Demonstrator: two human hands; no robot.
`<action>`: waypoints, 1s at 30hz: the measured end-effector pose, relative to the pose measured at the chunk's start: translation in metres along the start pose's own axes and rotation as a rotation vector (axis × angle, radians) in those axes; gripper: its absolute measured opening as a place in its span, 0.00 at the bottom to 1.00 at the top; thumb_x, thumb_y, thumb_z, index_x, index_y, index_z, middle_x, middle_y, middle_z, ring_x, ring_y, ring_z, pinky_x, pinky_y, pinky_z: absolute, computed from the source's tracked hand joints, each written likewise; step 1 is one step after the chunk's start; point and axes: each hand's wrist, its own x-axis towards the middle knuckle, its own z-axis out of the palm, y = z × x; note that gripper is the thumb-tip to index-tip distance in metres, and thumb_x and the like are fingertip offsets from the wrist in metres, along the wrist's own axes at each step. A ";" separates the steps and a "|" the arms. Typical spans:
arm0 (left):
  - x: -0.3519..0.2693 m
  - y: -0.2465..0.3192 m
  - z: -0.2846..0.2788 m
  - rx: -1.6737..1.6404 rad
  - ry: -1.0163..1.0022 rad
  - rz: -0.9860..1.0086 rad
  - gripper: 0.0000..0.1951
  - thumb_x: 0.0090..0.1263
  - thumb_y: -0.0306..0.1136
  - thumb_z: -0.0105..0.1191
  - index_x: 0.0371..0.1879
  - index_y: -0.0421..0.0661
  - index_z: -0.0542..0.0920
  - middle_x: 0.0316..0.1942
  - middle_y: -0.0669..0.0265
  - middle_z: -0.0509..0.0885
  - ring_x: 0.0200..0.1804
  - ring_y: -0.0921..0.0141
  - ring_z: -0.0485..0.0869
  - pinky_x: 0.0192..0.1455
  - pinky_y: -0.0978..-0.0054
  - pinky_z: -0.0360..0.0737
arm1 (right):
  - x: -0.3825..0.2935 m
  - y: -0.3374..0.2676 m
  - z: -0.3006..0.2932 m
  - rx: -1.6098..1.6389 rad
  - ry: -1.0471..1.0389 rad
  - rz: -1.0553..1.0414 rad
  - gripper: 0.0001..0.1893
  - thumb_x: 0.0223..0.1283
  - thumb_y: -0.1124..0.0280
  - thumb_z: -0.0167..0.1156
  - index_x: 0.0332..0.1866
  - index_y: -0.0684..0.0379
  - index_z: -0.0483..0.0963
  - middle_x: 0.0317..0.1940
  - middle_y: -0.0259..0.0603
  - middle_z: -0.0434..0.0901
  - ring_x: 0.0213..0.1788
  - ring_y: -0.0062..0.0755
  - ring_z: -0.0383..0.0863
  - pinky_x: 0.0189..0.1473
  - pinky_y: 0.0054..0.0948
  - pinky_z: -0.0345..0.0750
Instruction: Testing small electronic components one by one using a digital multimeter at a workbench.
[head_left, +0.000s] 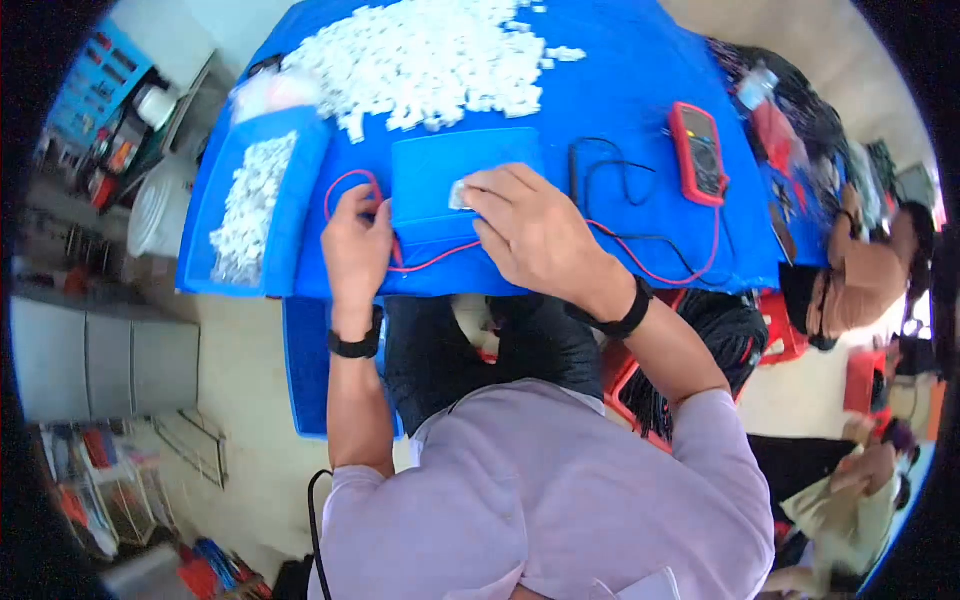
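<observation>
My right hand (517, 217) holds a small white piece (458, 195) between thumb and fingers, over a shallow blue plastic tray (465, 146). To its left, my left hand (356, 240) has thumb and fingers curled beside a red test lead (431, 262); whether it grips anything is unclear. A red-cased multimeter (699, 154) lies at the right of the blue-covered table (630, 82), with a black test lead (574, 172) left of it. A large heap of small white pieces (427, 60) spreads over the far side. More white pieces (255, 202) fill part of a blue bin (296, 210) at the left.
A clear plastic bag (274, 97) rests at the bin's far end. Under the table's right side stands a red crate (622, 375) with black cables (705, 337). Another person (862, 277) sits at the right, by dark bundled cables (795, 82); more people are at lower right.
</observation>
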 end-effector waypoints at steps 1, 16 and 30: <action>0.001 -0.002 -0.002 0.016 -0.030 -0.008 0.17 0.74 0.30 0.67 0.58 0.38 0.84 0.41 0.53 0.93 0.32 0.66 0.89 0.35 0.67 0.84 | 0.000 0.003 -0.005 0.119 0.043 0.037 0.09 0.63 0.76 0.69 0.47 0.64 0.85 0.50 0.51 0.88 0.51 0.49 0.88 0.55 0.42 0.84; 0.001 0.002 -0.038 -1.032 0.037 -0.321 0.10 0.82 0.27 0.58 0.57 0.40 0.82 0.42 0.65 0.88 0.33 0.77 0.83 0.34 0.81 0.78 | -0.049 0.077 -0.048 -0.223 -0.260 0.789 0.17 0.59 0.62 0.74 0.40 0.68 0.86 0.27 0.47 0.88 0.34 0.34 0.89 0.38 0.33 0.83; -0.012 0.022 -0.023 -1.184 0.109 -0.221 0.07 0.84 0.30 0.57 0.54 0.41 0.83 0.49 0.58 0.89 0.40 0.73 0.89 0.39 0.80 0.86 | -0.019 0.032 -0.035 1.163 0.305 0.971 0.11 0.75 0.76 0.62 0.57 0.67 0.79 0.42 0.47 0.89 0.39 0.30 0.91 0.43 0.29 0.90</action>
